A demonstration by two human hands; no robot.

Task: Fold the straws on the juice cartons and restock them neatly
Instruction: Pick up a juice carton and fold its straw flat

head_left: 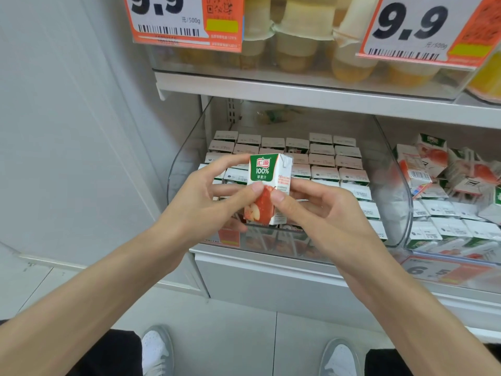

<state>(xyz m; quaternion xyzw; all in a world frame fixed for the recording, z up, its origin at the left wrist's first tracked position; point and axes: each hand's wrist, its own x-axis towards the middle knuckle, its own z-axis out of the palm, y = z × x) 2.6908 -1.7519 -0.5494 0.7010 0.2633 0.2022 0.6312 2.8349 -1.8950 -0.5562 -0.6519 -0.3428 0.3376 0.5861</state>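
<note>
I hold one small apple juice carton [267, 183], green on top with a red apple picture, upright in front of the shelf. My left hand [214, 196] grips its left side, thumb on the front face. My right hand [317, 207] grips its right side, thumb also on the front. Its straw is not clearly visible. Behind it, a clear plastic bin [187, 147] holds several rows of the same cartons [322, 161] standing neatly.
To the right, a second clear bin [461, 256] holds juice cartons [433, 169] lying in disorder. A white shelf [298, 96] above carries jelly cups [295, 47] and orange price signs [187, 20]. A white wall is at left; tiled floor and my shoes lie below.
</note>
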